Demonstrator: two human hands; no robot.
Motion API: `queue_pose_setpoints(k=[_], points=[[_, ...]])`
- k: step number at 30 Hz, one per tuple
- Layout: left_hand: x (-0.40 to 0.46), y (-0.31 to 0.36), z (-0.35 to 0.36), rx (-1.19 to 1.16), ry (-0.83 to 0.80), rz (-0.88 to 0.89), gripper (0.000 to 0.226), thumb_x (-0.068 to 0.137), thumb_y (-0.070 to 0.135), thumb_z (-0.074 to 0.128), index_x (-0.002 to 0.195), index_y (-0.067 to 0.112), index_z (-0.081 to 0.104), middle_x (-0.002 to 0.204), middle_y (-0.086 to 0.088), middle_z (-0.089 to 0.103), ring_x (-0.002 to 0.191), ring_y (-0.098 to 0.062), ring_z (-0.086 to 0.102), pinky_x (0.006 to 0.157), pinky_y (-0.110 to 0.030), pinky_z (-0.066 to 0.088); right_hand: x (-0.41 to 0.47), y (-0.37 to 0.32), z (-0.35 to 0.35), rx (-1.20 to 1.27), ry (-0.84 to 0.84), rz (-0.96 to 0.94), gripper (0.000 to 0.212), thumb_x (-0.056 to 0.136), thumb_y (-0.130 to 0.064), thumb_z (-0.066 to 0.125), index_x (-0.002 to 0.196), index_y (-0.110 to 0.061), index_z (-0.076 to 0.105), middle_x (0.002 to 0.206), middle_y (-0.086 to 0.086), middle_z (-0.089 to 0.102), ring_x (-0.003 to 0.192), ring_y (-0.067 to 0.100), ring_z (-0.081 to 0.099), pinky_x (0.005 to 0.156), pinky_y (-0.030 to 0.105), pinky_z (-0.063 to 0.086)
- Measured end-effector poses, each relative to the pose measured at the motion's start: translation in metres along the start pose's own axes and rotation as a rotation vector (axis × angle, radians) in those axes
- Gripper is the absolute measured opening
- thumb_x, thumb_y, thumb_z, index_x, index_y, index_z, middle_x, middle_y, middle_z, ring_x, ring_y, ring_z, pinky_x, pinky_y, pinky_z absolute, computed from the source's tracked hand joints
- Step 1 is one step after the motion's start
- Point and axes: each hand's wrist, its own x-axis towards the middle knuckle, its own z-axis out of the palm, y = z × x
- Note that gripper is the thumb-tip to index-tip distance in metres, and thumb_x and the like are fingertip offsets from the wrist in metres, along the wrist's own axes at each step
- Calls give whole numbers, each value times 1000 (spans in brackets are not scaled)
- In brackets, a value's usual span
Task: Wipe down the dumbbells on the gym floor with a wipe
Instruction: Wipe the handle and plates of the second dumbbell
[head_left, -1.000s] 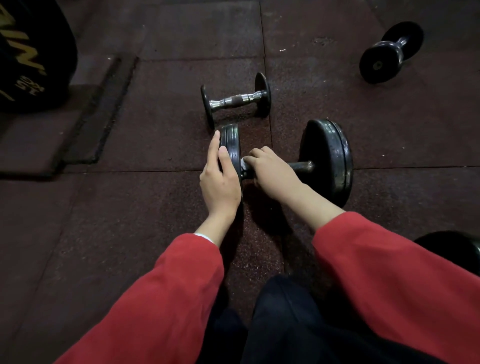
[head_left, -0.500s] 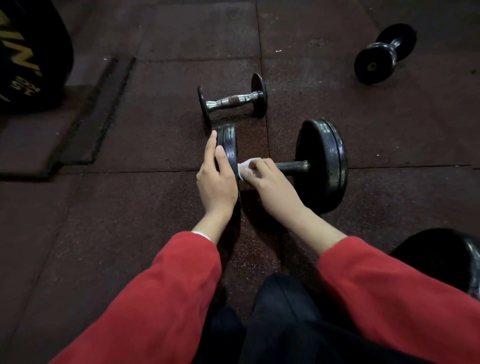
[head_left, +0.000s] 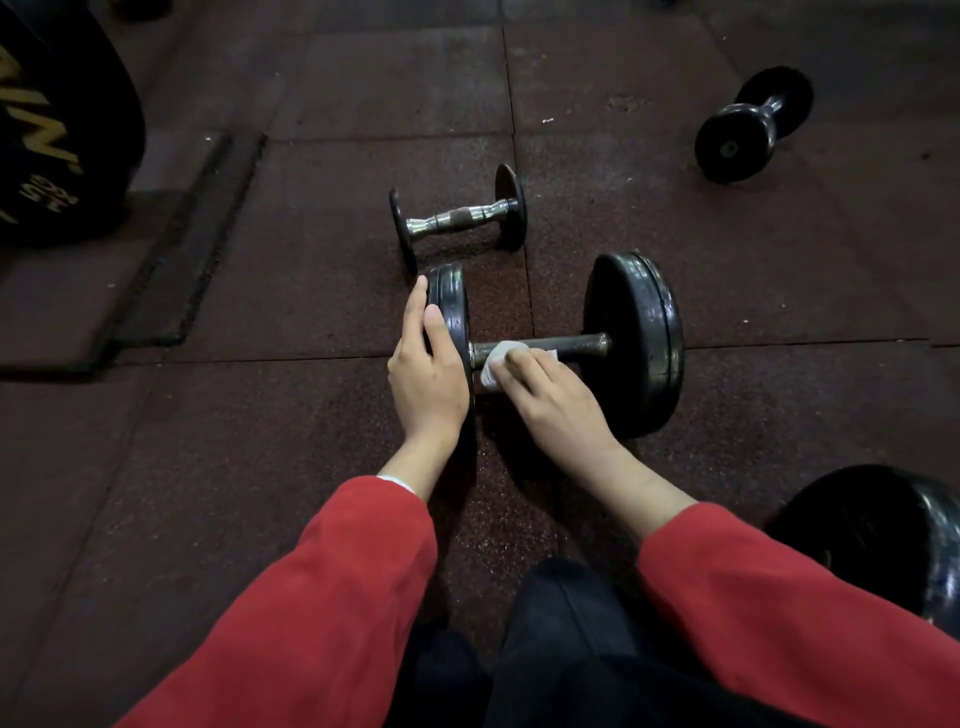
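A: What's the left hand (head_left: 427, 384) doing?

B: It's lying flat w/ fingers straight and together against the outer face of the big dumbbell's (head_left: 631, 343) left plate (head_left: 451, 312); thumb is resting along the plate's rim; it's pressing, not curling round anything.

A: And the right hand (head_left: 553, 402)?

B: It's sitting just right of the left hand, btwn the two plates; its fingers are curling over a white wipe (head_left: 493, 364) and pressing it onto the metal bar (head_left: 576, 344); so it's clamping the wipe against the handle, near the left plate.

A: Where's the rest of that dumbbell?

B: Right plate (head_left: 639, 338) is standing on the floor (head_left: 260, 441) just beyond the right hand's knuckles, to its right.

A: Other dumbbells?

B: A small chrome-handled one (head_left: 457, 218) is lying just past the left fingertips, close to the left plate; whether they're touching, can't tell; a black one (head_left: 753, 124) is lying well off, far ahead-right of the right hand; a dark round weight (head_left: 883, 535) is showing by the right forearm, partly cut off by the edge.

A: Anything else?

B: Red sleeves (head_left: 322, 597) are covering both forearms; dark trousers (head_left: 571, 649) are showing below the wrists; a black object w/ gold lettering (head_left: 57, 135) is sitting far ahead-left of the left hand.
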Motion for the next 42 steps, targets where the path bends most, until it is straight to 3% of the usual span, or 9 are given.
queue_pose_setpoints(k=[7, 14, 17, 21, 24, 29, 35, 37, 42], points=[[-1, -2, 0, 9, -2, -1, 41, 98, 23, 32, 135, 15, 47, 139, 0, 50, 123, 0, 33, 84, 12, 19, 7, 6, -1, -81, -116, 18, 31, 80, -8, 43, 92, 0, 70, 83, 12, 66, 73, 26, 63, 67, 33, 54], [0, -1, 0, 3, 3, 2, 49, 92, 32, 29, 134, 16, 48, 137, 0, 52, 122, 0, 36, 85, 9, 21, 27, 12, -20, -167, -353, 399, 30, 68, -10, 36, 58, -11, 65, 62, 3, 57, 57, 19, 58, 41, 23, 41], [-1, 0, 0, 4, 3, 5, 51, 91, 33, 29, 134, 15, 48, 137, -1, 52, 122, 0, 35, 85, 10, 21, 33, 8, -19, -204, -366, 535, 39, 68, -10, 32, 52, -11, 67, 61, 2, 59, 55, 18, 59, 42, 20, 41], [-4, 1, -2, 11, 5, 11, 50, 91, 33, 28, 135, 17, 47, 138, 1, 52, 122, -6, 44, 89, 2, 25, 29, -10, -13, -304, -505, 598, 31, 72, -14, 44, 67, -13, 74, 76, 1, 65, 67, 15, 61, 47, 19, 44], [-5, 3, -3, 14, 0, 9, 51, 91, 34, 28, 135, 18, 47, 138, 1, 51, 124, -9, 46, 90, -2, 27, 32, -7, -12, -381, -484, 583, 40, 79, -10, 34, 78, -12, 75, 82, 1, 66, 71, 12, 61, 50, 17, 43], [-2, 4, -3, 19, -6, 7, 51, 91, 34, 28, 135, 16, 48, 138, 1, 51, 122, -5, 43, 88, 4, 24, 41, 9, -1, -509, -482, 474, 45, 92, 3, 20, 123, 6, 52, 121, 20, 49, 108, 30, 52, 83, 29, 47], [-6, 0, -5, 29, -13, 18, 49, 92, 33, 29, 136, 17, 46, 139, 1, 50, 125, -7, 44, 91, 4, 24, 40, 1, 4, -623, -661, 463, 56, 75, 21, 22, 113, 0, 58, 107, 12, 55, 95, 24, 53, 64, 25, 42], [-8, 0, -6, 31, -23, 17, 49, 92, 33, 30, 136, 18, 45, 139, 1, 50, 125, -5, 44, 93, 0, 26, 41, 1, 0, -620, -694, 520, 27, 88, 1, 46, 110, -3, 61, 102, 10, 56, 90, 22, 54, 59, 26, 39], [-5, 5, -10, 32, -132, -53, 44, 98, 30, 38, 141, 21, 38, 144, 2, 43, 132, -10, 39, 100, -9, 25, 40, 2, -9, -421, -829, 602, 30, 92, -9, 37, 111, 1, 59, 102, 11, 58, 90, 20, 55, 65, 22, 43]])
